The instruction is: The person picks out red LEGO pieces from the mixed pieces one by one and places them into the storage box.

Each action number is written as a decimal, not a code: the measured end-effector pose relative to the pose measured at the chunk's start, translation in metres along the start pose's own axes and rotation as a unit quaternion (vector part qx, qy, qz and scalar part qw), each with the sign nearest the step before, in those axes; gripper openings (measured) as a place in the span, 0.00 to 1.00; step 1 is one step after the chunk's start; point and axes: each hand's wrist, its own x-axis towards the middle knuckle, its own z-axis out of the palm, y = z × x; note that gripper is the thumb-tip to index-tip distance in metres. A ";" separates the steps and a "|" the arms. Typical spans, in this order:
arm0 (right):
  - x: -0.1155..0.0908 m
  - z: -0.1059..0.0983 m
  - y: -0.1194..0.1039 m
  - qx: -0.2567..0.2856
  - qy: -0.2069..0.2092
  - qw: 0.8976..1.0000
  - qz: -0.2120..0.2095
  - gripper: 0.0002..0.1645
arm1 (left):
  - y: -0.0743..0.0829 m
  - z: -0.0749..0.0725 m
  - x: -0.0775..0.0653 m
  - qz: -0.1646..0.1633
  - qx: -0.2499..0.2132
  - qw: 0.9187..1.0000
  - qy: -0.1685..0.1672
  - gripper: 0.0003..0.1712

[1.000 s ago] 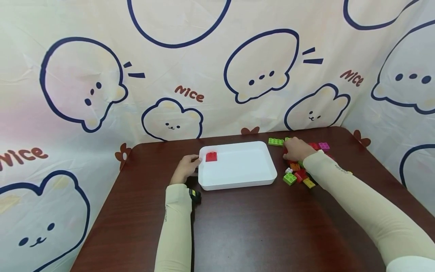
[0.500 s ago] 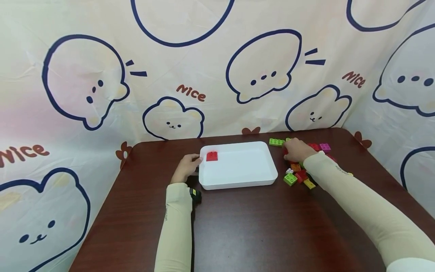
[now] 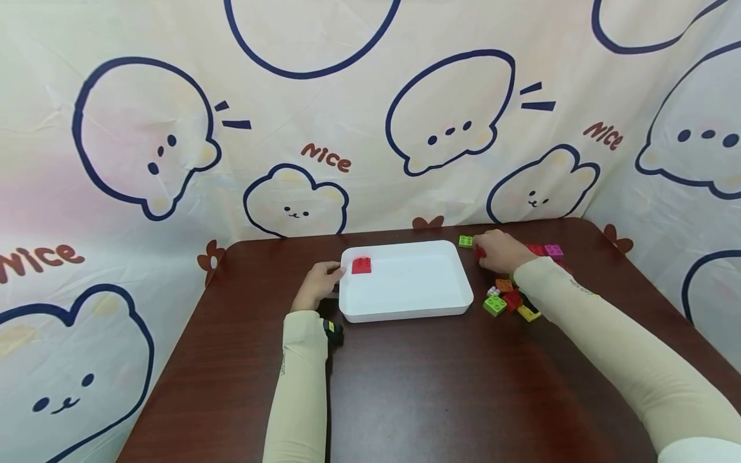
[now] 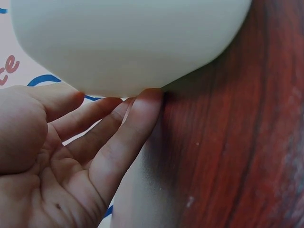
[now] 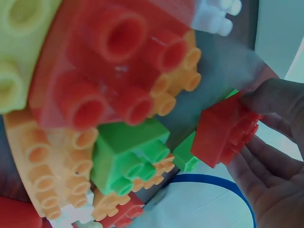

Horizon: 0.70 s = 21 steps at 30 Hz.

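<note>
My left hand [image 3: 317, 284] is at the left end of a white rectangular tray [image 3: 405, 310]. In the left wrist view, its fairly straight fingers touch the outside of the tray wall [image 4: 128, 57]. A red toy building brick [image 3: 361, 265] lies inside the tray near its left end. Beyond the tray's right end, my right hand [image 3: 502, 252] pinches another red building brick [image 5: 223, 130] between thumb and fingers, studs toward the palm. A green brick [image 3: 466, 241] lies just left of that hand on the table, partly hidden by the fingers in the head view.
Loose bricks lie in a heap under and around the right forearm, among them a green brick [image 3: 494, 305], a yellow brick [image 3: 529, 314], an orange brick [image 3: 504, 285] and a magenta brick [image 3: 553, 251]. A printed cloth [image 3: 370, 128] hangs behind the brown table [image 3: 405, 386].
My right hand has shifted slightly left, with the red brick showing at its fingertips and part of the long green brick now covered. The left hand stays at the tray.
</note>
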 end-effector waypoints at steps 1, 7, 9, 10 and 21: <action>0.001 -0.001 -0.001 0.001 0.005 1.000 0.001 0.26 | 0.000 0.000 0.000 0.000 0.001 1.000 0.000 0.29; 0.005 -0.005 -0.005 0.008 0.036 0.999 -0.004 0.28 | 0.001 -0.001 -0.001 0.010 0.015 1.000 0.005 0.29; 0.006 -0.007 -0.007 0.007 0.047 0.999 -0.014 0.27 | 0.002 0.000 -0.002 0.010 0.013 1.000 0.005 0.28; 0.006 -0.008 -0.009 0.007 0.053 0.998 -0.019 0.27 | 0.002 0.000 -0.003 0.011 0.012 1.000 0.005 0.28; 0.012 -0.015 -0.032 0.007 0.103 0.993 -0.058 0.21 | 0.002 -0.002 -0.001 0.002 -0.012 1.000 -0.007 0.29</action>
